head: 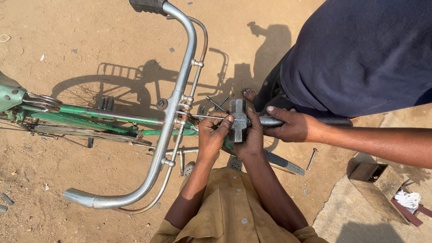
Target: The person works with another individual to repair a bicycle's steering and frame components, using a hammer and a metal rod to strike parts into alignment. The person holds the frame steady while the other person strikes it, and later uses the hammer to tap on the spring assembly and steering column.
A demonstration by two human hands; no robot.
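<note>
A small open wooden box (pixel 374 173) sits on a stone slab (pixel 346 216) beside a white rag (pixel 407 199), while a loose bolt (pixel 311 158) lies on sandy ground (pixel 90 40).

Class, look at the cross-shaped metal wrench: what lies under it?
Under the cross-shaped wrench, held by the left hand and right hand, lie a thin rod and the bicycle's front tyre. The wrench and hands cover the part it grips.
</note>
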